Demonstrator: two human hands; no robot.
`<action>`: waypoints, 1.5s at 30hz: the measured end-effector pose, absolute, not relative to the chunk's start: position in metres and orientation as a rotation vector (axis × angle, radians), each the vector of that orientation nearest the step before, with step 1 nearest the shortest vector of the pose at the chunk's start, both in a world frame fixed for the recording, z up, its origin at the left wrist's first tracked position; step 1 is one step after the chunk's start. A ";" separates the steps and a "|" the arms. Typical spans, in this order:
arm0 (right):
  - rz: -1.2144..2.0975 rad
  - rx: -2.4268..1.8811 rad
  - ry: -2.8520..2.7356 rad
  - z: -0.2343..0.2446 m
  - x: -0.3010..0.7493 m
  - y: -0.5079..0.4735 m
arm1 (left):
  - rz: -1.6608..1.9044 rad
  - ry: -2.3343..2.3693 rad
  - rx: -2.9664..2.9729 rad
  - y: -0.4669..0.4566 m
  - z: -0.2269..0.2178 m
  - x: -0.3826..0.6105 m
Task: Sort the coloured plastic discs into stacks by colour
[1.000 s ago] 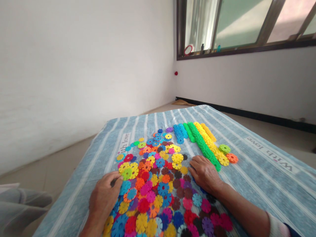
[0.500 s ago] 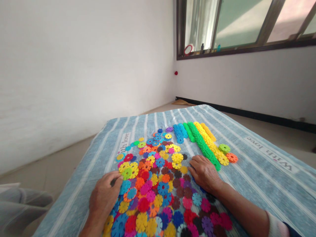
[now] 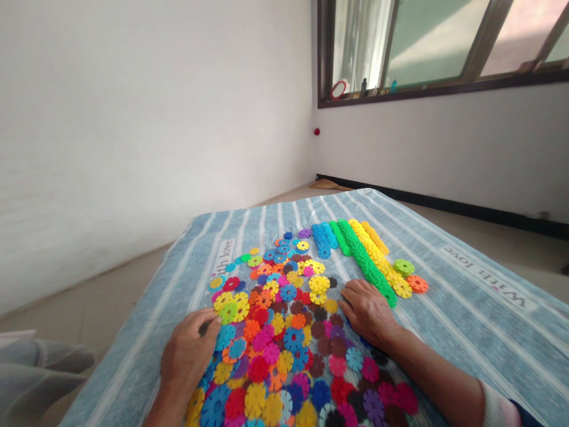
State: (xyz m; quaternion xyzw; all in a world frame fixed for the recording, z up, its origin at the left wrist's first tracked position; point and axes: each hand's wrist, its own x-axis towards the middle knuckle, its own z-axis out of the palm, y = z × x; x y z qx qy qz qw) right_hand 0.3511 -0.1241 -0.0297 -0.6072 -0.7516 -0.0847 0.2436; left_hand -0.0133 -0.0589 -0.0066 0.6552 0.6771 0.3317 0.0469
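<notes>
Many flat, notched plastic snowflake discs [image 3: 258, 369] in mixed colours lie in a loose pile between my hands. At the pile's left edge, my left hand [image 3: 189, 344] is closed, thumb and forefinger together, beside a lime-green disc [image 3: 228, 312] on yellow ones. A dark patch shows between that thumb and finger; what they hold, if anything, is hidden. My right hand [image 3: 368, 311] lies palm down on the cloth, fingers stretched and slightly bent, right of the pile. Just beyond it rests a long green row of joined discs [image 3: 365, 261], with a yellow row [image 3: 376, 252] alongside.
Shorter blue rows [image 3: 322, 240] and an orange-yellow row [image 3: 376, 237] lie at the back. A lime disc [image 3: 404, 267] and an orange disc [image 3: 418, 284] sit farther right. Striped blue cloth [image 3: 444, 302] covers the surface. A white wall [image 3: 155, 118] stands behind, with a window at upper right.
</notes>
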 end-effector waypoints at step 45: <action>-0.211 -1.680 -2.058 -0.027 0.350 -0.125 | 0.986 2.064 2.001 -0.060 -0.004 -0.012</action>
